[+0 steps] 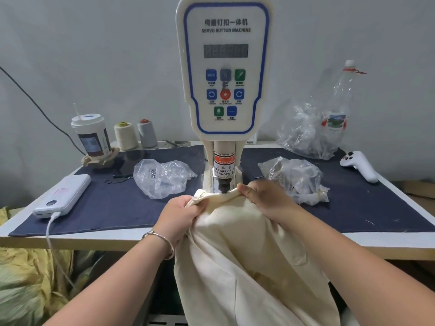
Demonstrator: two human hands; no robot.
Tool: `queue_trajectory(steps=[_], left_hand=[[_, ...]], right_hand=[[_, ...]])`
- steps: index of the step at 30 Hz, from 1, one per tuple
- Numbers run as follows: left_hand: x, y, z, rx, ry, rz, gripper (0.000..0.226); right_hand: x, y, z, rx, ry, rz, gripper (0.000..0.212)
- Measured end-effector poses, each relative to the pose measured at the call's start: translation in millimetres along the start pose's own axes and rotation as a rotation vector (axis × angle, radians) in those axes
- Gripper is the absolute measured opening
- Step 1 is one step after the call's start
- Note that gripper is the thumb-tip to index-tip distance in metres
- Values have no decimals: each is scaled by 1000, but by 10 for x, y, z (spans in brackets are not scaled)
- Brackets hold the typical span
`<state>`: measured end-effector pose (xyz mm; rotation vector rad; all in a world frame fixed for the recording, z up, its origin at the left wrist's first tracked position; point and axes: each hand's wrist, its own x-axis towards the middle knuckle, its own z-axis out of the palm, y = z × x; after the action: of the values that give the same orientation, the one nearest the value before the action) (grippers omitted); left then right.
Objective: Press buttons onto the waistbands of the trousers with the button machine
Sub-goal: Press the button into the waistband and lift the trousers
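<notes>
The cream button machine (224, 67) stands at the middle of the table, its dark press head (223, 185) pointing down. Cream trousers (235, 255) hang off the table's front edge, with the waistband (219, 196) lifted right under the press head. My left hand (181, 210) grips the waistband's left end, where a small label shows. My right hand (263, 198) pinches the waistband just right of the press head. The die under the cloth is hidden.
A dark blue cloth (106, 208) covers the table. On it lie a clear bag of small metal parts (160, 177), another clear bag (294, 177), a white power bank (63, 196), a cup (93, 135), two thread cones (135, 135), a white controller (360, 165) and a plastic bottle (339, 107).
</notes>
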<state>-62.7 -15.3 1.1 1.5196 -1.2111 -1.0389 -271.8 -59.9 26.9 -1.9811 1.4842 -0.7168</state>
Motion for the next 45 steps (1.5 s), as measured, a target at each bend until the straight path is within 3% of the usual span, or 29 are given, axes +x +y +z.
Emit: queue_trajectory(steps=[4,7,10,16,22,28,36,45], left_hand=[[-24,-139,32,-31,-17,-85,36],[40,-65,43,-39,1,-34,32],[150,70,58,123,25,-2,27],[270,0,77,268,42,138,41],[268,-113,23,255,-2,229,34],[280,-218,61,169,15,257,40],[290,-257,52,61,-16,214,30],[312,-282,47,133,68,276,41]], right_hand=[[-25,94,56,-22,-14,48,49],[15,54,22,26,60,26,51],[88,63,-10,-1,107,-10,55],[155,252,92,-98,185,-25,60],[147,402,221,-160,372,-19,45],[85,398,300,-213,433,46,24],[110,440,243,37,331,34,20],[143,439,222,33,266,26,20]])
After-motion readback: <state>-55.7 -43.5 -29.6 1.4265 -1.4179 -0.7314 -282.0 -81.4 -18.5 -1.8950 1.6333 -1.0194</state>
